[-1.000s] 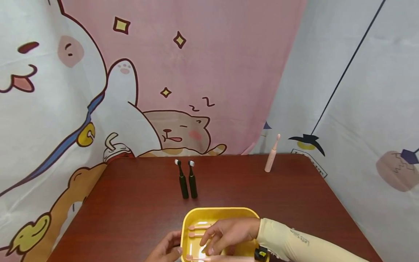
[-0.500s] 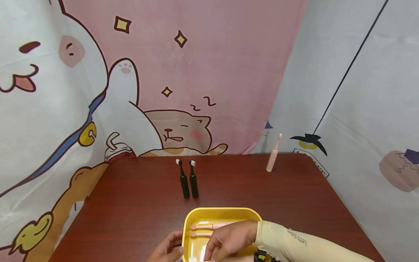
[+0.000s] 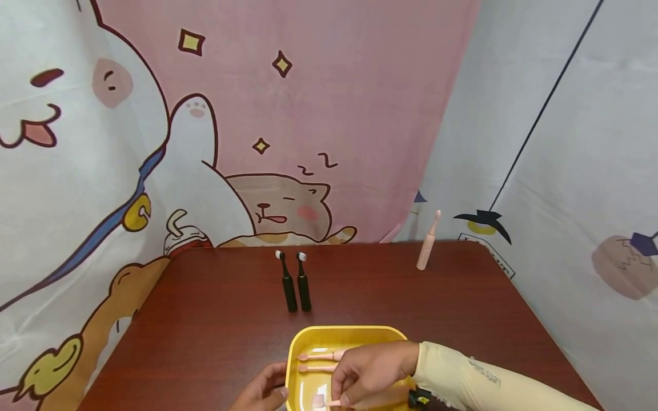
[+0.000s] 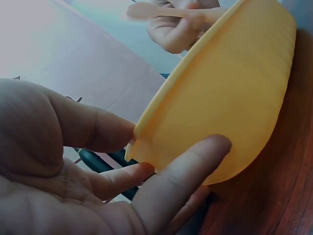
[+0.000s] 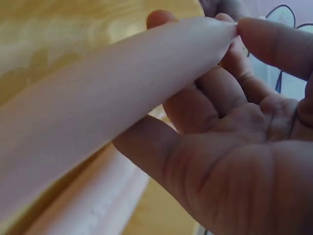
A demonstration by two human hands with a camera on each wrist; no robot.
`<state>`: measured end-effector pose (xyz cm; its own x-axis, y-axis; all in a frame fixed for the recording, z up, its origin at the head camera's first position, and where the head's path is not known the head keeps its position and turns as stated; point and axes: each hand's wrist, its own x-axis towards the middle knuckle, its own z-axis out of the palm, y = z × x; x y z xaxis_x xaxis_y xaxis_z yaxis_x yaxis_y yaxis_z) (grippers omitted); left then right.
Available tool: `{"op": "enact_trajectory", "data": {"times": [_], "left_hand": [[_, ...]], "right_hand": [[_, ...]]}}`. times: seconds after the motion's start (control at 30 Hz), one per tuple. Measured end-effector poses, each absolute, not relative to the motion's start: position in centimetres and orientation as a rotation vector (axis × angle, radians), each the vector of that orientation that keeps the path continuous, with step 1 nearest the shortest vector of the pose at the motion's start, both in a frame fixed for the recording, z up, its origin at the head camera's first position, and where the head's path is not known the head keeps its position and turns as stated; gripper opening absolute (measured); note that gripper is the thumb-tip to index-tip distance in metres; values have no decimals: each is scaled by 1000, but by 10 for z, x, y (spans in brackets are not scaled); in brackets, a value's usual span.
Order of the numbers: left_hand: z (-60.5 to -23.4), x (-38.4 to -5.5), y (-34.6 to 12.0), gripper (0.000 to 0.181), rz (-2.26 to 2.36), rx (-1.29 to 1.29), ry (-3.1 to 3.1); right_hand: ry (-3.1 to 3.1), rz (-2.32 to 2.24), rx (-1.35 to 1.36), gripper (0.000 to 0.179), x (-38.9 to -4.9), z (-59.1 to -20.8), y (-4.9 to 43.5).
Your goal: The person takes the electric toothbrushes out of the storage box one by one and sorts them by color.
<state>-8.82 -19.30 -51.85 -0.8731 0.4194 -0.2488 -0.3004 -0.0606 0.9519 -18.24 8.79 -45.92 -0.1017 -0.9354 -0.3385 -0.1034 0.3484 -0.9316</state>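
In the head view my right hand (image 3: 375,371) is over the yellow bin (image 3: 349,329), pinching a pink electric toothbrush (image 3: 318,401) near its neck. The right wrist view shows that toothbrush's handle (image 5: 107,88) slanting across, fingertips at its narrow end. Its brush head (image 4: 141,11) shows above the bin's rim in the left wrist view. My left hand (image 3: 263,388) rests against the bin's left side, fingertips touching the outer wall and rim. Two more pink toothbrushes (image 3: 316,357) (image 3: 315,369) lie side by side inside the bin, partly hidden by the right hand.
Two black electric toothbrushes (image 3: 289,291) (image 3: 304,291) lie parallel on the dark red table (image 3: 216,319), beyond the bin. One pink toothbrush (image 3: 425,251) lies at the far right. A cartoon-printed cloth (image 3: 360,114) hangs behind the table.
The right hand has gone from hovering with loose fingers over the bin to pinching the nearest toothbrush, which has turned and shifted slightly right. The left hand stays at the bin.
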Motion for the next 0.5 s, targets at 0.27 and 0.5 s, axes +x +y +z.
{"op": "enact_trajectory", "data": {"times": [0.27, 0.5], "left_hand": [[-518, -89, -192, 58, 1943, 83, 1781], [-517, -88, -191, 60, 1952, 2, 1710]], "right_hand": [[1504, -1069, -940, 21, -194, -436, 112], [1610, -1181, -848, 22, -200, -425, 141]]}}
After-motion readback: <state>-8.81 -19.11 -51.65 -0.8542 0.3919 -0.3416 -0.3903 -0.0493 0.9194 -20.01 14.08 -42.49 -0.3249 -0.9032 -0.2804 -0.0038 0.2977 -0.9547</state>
